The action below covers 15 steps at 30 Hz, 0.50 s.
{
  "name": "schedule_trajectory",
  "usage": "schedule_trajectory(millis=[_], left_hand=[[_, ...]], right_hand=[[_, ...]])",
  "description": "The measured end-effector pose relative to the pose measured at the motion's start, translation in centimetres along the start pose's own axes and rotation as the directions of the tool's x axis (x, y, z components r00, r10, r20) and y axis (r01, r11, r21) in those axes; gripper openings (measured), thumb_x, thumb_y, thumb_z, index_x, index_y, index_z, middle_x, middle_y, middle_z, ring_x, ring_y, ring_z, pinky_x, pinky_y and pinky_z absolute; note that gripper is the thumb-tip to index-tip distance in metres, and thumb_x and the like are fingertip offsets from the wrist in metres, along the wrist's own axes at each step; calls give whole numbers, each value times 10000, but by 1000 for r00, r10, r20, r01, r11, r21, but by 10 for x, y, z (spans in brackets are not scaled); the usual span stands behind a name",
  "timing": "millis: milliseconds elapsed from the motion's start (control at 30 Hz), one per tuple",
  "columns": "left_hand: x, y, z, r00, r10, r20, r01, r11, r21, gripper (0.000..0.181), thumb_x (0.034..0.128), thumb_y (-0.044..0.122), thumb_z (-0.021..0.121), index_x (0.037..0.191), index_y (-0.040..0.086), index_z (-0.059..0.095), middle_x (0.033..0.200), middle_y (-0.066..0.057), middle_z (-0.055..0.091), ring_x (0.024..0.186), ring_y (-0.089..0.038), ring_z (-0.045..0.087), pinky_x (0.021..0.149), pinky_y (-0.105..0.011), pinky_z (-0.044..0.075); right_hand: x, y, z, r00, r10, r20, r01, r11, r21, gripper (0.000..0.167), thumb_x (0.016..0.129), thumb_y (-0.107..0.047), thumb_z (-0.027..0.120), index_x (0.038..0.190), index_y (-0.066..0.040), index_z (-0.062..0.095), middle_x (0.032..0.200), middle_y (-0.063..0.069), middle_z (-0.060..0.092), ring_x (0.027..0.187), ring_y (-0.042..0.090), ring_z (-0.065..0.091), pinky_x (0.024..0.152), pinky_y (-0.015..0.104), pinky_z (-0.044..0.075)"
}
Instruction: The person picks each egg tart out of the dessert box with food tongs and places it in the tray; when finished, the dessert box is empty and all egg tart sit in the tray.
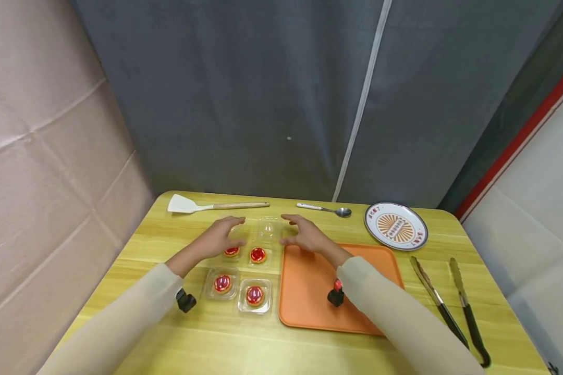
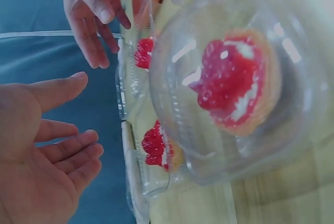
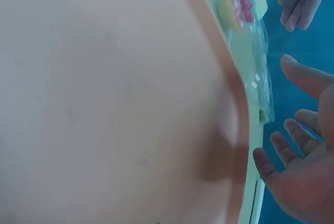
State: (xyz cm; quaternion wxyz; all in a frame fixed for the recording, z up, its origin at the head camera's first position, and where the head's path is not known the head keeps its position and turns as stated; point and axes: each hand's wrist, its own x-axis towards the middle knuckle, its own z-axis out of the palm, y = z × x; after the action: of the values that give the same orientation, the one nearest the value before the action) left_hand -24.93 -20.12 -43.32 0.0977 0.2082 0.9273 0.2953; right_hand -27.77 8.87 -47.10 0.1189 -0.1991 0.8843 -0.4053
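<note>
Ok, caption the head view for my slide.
Left hand and right hand, both empty, hover near four red-topped tarts in clear containers beside an orange tray.

round red-topped tarts (image 1: 254, 296) showed golden crusts and white cream; their square plastic boxes (image 1: 255, 311) were clear. an orange rectangular plastic tray (image 1: 305, 307) contrasted with a round white plate (image 1: 396, 226) bearing a dark rim, red characters and an orange sunburst. long silver metal tongs (image 1: 463, 300) had black handles, and a white-headed spatula (image 1: 220, 206) a tan wooden one. streaked grain patterned the yellow wooden tabletop (image 1: 192, 338).
</note>
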Motion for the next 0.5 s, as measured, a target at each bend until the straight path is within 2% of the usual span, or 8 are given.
schedule_trajectory(millis=[233,500], left_hand=[[-39,4,-3,998,11,-66,-10,1000,19,749,958,285,757,1545,-30,415,1567,-277,419,1451,-481,376,1167,-642,343],[-86,2,5,995,-28,-95,29,1000,7,871,934,327,777,1582,-42,325,1615,-291,329,1480,-495,318,1185,-652,300]], right_hand=[[-18,-13,7,999,-28,-24,28,1000,13,776,886,-215,838,1556,-110,462,1580,113,458,1421,357,456,1145,558,423],[-38,-27,23,994,-108,-17,108,994,2,769,883,-211,841,1548,-96,472,1579,103,467,1419,349,468,1133,541,444]])
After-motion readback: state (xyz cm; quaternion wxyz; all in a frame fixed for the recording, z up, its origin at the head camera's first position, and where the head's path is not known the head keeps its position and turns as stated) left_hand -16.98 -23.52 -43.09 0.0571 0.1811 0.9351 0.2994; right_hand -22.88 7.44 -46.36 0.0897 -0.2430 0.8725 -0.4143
